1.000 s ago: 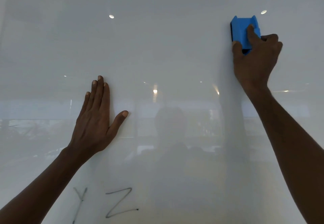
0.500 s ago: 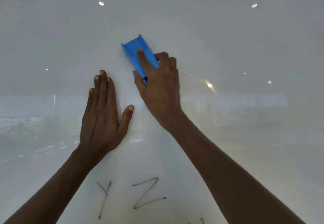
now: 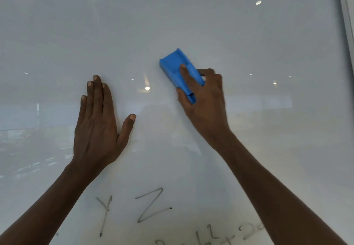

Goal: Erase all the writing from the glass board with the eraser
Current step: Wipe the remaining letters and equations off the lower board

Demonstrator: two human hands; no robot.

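Our right hand (image 3: 205, 102) grips blue eraser (image 3: 178, 68), index finger along its back, eraser tilted, flat against glass board (image 3: 191, 14) mid-height. Our left hand (image 3: 97, 127) flat on board, fingers straight. Letters Y (image 3: 105, 210), Z (image 3: 151, 205) below hands.

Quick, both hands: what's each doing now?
Left hand: open, flat on the board.
Right hand: holding the eraser.
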